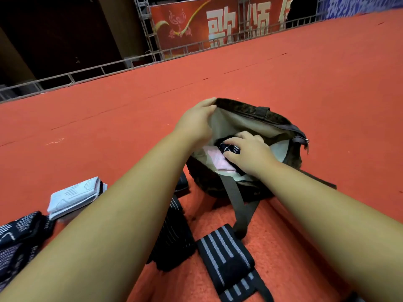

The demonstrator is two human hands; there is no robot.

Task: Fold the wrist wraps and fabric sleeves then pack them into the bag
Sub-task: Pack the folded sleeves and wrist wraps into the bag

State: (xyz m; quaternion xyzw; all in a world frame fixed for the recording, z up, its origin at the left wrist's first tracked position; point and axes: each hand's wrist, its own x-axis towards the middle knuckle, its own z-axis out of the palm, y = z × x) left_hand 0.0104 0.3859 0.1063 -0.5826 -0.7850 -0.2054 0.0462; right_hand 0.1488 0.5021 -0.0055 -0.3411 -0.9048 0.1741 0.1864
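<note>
Your left hand (196,122) grips the rim of the bag (250,112), holding the mouth wide. Your right hand (250,152) is inside, fingers curled round a folded dark sleeve (230,148) with white markings, beside a pink folded piece (216,159) on the pale lining. The bag is dark and fuzzy outside, its webbing strap (237,205) trailing toward you over the red carpet (283,73). Your left forearm covers part of one ribbed wrist wrap (174,236); a second wrap (226,251), black with grey stripes, lies clear. At left are a white sleeve stack (74,196) and dark patterned sleeves (19,232). Far back stand a metal truss (148,29) and a red banner (218,22) reading 歌颂, the rest cut off.
</note>
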